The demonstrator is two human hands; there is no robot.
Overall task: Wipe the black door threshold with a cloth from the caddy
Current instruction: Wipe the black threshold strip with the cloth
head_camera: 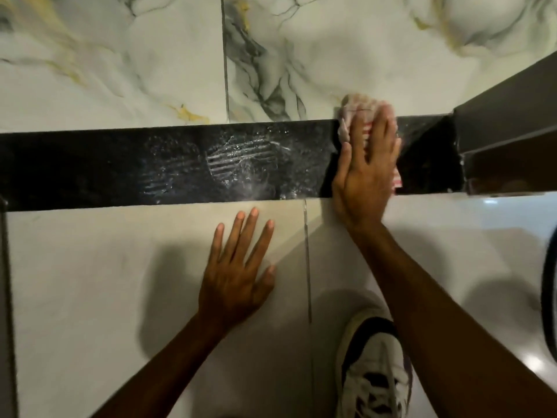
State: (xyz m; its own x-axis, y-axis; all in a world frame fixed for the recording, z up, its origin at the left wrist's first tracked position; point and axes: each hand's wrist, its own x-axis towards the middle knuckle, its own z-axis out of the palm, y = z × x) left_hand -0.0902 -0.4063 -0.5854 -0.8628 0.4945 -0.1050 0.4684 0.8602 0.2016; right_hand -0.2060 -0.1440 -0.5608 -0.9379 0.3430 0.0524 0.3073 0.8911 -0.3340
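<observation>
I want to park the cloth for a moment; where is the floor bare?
Bare pale tile lies left of the left hand, below the black threshold. The marbled tile beyond the threshold is also free. It is crowded near the right hand, cloth, door frame and shoe.

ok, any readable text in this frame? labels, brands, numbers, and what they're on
None readable.
Cloth under the right hand: red stripes only, no lettering visible.
Shoe: dark panels and laces, no legible brand mark.
Black threshold: dusty shoe-tread print, no characters.
Floor tiles: veining only.
</observation>
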